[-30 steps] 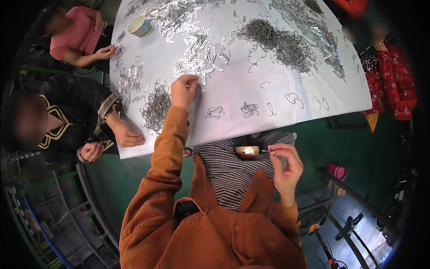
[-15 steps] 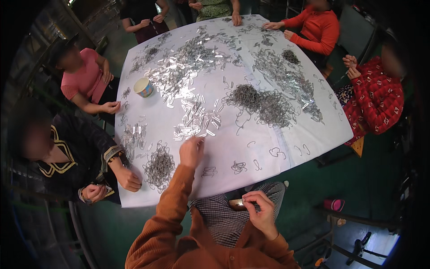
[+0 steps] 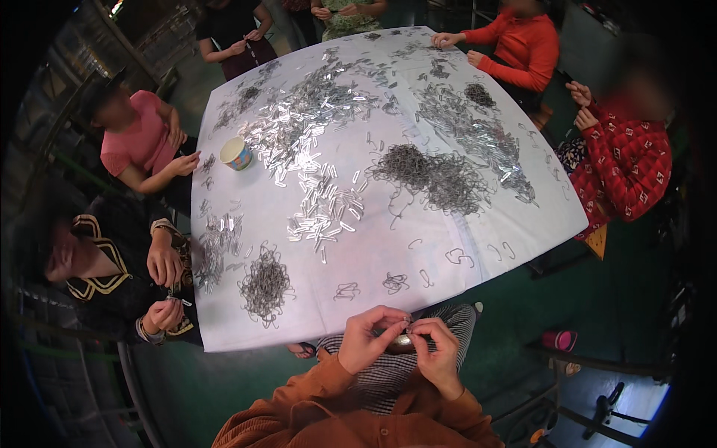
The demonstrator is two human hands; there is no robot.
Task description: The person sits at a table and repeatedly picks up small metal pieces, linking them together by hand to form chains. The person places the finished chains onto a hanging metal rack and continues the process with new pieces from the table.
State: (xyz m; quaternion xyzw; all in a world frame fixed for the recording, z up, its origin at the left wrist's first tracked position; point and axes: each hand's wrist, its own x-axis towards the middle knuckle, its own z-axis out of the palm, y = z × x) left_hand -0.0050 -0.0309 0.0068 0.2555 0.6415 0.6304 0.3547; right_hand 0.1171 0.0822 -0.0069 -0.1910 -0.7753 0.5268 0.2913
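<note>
Over my lap, in front of the table's near edge, my left hand (image 3: 366,341) and my right hand (image 3: 437,349) meet at the fingertips. Both are closed in a pinch. A small shiny metal piece (image 3: 407,327) shows between them, its shape mostly covered by the fingers. What my left fingers grip is too small to make out. Nearest on the white-covered table (image 3: 314,299) are small clusters of bent wire hooks (image 3: 395,282). Beyond lies a long heap of shiny, narrow metal loops (image 3: 326,209).
A larger pile of wire hooks (image 3: 265,284) lies at the near left, and a tangled one (image 3: 437,175) right of centre. A paper tub (image 3: 236,154) stands at the left. Several people sit or stand around the table, among them one in a red patterned jacket (image 3: 631,168).
My left hand has drawn back from the shiny heap to my right hand above my lap. My right hand has stayed nearly in place. The person at the near left has brought both hands together.
</note>
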